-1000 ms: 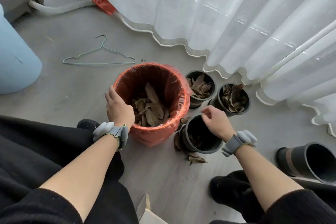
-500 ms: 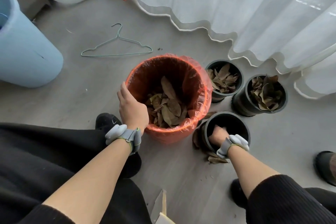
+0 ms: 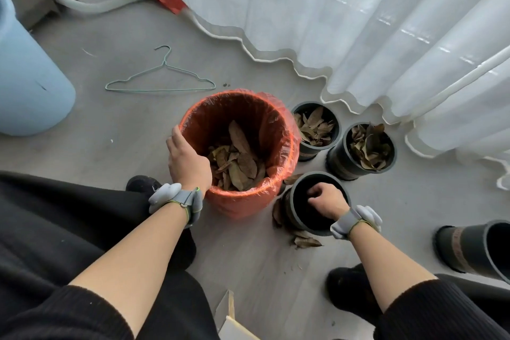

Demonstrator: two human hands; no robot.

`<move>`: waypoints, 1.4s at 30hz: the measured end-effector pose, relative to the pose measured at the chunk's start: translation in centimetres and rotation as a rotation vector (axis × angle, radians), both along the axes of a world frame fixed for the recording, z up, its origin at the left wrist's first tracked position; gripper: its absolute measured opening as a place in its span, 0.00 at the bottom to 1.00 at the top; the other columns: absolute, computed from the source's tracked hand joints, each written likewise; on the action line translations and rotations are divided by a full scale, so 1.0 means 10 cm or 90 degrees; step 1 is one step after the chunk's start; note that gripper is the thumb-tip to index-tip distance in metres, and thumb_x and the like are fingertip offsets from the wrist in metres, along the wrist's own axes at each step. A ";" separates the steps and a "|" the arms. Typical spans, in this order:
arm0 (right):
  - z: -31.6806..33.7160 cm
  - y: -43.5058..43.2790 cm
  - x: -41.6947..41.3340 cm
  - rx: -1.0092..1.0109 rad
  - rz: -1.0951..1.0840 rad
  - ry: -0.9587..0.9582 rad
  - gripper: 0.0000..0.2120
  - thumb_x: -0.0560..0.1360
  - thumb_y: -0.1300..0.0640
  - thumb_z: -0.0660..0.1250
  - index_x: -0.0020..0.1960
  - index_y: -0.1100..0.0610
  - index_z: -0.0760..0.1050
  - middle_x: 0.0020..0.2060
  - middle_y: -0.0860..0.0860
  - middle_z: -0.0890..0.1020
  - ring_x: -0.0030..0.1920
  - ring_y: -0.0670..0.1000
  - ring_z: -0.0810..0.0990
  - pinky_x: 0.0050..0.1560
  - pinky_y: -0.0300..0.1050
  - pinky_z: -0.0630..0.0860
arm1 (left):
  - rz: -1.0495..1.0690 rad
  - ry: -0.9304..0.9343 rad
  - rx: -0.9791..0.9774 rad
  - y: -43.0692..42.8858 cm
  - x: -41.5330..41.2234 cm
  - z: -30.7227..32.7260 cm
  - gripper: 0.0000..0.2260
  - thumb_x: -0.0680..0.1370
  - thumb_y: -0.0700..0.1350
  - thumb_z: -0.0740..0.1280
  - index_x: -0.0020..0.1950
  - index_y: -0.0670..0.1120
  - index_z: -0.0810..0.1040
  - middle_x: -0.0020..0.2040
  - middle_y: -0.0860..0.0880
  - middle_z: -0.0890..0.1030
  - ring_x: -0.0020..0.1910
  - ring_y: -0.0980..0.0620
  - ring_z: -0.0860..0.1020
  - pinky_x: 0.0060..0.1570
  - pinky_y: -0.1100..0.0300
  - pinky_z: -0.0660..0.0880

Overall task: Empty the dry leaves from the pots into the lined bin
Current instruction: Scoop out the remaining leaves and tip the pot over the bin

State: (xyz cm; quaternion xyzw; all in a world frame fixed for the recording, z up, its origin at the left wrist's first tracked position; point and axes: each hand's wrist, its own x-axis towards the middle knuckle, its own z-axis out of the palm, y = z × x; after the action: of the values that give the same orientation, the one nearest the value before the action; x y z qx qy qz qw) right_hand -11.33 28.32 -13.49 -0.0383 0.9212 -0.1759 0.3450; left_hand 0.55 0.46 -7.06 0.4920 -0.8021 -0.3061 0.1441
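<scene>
Plainly, the bin (image 3: 238, 205) stands upright at the centre of the floor, mouth up and long axis vertical. Its orange liner is folded over the rim, so whatever drops in stays bagged. A pot (image 3: 460, 246) lies on its side at the far right, axis along the floor and mouth turned away from the bin; probably it is already emptied. Two full pots (image 3: 340, 166) stand upright just right of the bin, mouths up, close enough to reach.

The near pot (image 3: 290, 214) is also upright, just beside the bin's near right side, so a handful has little way to travel. The left hand (image 3: 188, 160) grasps the bin's near rim, likely to steady it. The right hand (image 3: 327, 201) is down inside the near pot with its fingers curled. Whether they hold leaves I cannot tell; the inside is dark.

Leaves (image 3: 238, 163) lie heaped in the bin's bottom. A few strays (image 3: 307, 242) lie on the floor at the near pot's foot.
</scene>
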 end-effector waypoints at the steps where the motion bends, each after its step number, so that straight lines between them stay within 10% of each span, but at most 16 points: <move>1: 0.06 0.04 0.00 -0.022 -0.028 -0.015 0.07 0.73 0.61 0.70 0.50 0.53 0.80 0.51 0.53 0.83 0.49 0.53 0.82 0.47 0.42 0.77 | -0.002 0.000 0.005 0.00 0.01 0.01 0.34 0.72 0.27 0.58 0.76 0.45 0.57 0.71 0.42 0.65 0.64 0.36 0.72 0.61 0.45 0.71; 5: 0.29 0.21 -0.02 -0.121 -0.151 -0.096 0.07 0.74 0.65 0.69 0.43 0.53 0.78 0.42 0.55 0.83 0.34 0.50 0.82 0.30 0.42 0.80 | -0.002 0.000 0.019 0.01 0.00 0.05 0.34 0.72 0.27 0.58 0.75 0.45 0.57 0.69 0.41 0.66 0.62 0.34 0.72 0.61 0.44 0.70; 18: 0.88 0.52 0.08 -0.287 -0.310 -0.157 0.09 0.75 0.68 0.67 0.51 0.57 0.81 0.48 0.55 0.82 0.46 0.50 0.81 0.39 0.43 0.81 | -0.016 0.010 0.034 0.06 0.01 0.09 0.33 0.71 0.27 0.58 0.75 0.43 0.58 0.69 0.38 0.65 0.61 0.32 0.71 0.61 0.43 0.68; 32: 1.97 0.04 -0.21 -0.554 -0.204 -0.146 0.10 0.74 0.68 0.69 0.50 0.56 0.81 0.41 0.53 0.82 0.37 0.46 0.83 0.37 0.43 0.81 | -0.020 0.018 0.040 0.06 0.00 0.09 0.33 0.71 0.27 0.59 0.75 0.42 0.58 0.69 0.38 0.65 0.62 0.33 0.71 0.61 0.43 0.68; 42: 2.16 -1.25 0.01 -0.489 0.050 0.002 0.10 0.75 0.66 0.70 0.56 0.60 0.76 0.42 0.54 0.80 0.36 0.49 0.80 0.35 0.41 0.81 | -0.026 0.018 0.045 0.05 0.01 0.06 0.35 0.71 0.27 0.60 0.76 0.43 0.56 0.69 0.39 0.65 0.64 0.34 0.70 0.62 0.45 0.67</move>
State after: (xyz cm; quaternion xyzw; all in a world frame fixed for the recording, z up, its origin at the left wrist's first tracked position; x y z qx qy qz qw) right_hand -11.23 15.79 8.07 -0.2002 0.7866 -0.4945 0.3107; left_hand 0.63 0.92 -6.47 0.4762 -0.7986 -0.3438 0.1318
